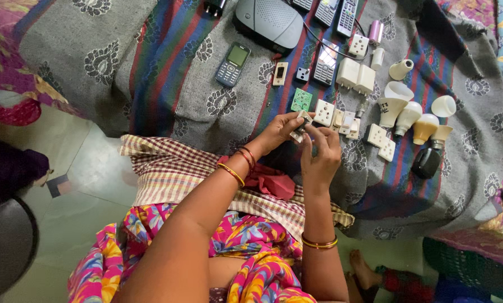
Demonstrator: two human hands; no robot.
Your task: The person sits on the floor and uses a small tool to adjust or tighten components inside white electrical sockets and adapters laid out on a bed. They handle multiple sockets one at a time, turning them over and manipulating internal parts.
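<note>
My left hand [279,132] and my right hand [320,154] meet over the bed's edge, both gripping one small white electrical part [302,124], likely a switch or socket piece. The fingers of both hands pinch it from either side. Just beyond it lie a green circuit board [301,100] and a white socket [324,112] on the grey patterned blanket [206,95].
On the blanket lie a dark mobile phone [232,64], a grey box-shaped device [268,22], several remotes, white plugs and sockets [357,76], bulb parts [408,115] and a black bulb base [427,163]. A checked cloth [162,168] covers my lap. A foot [363,269] shows below.
</note>
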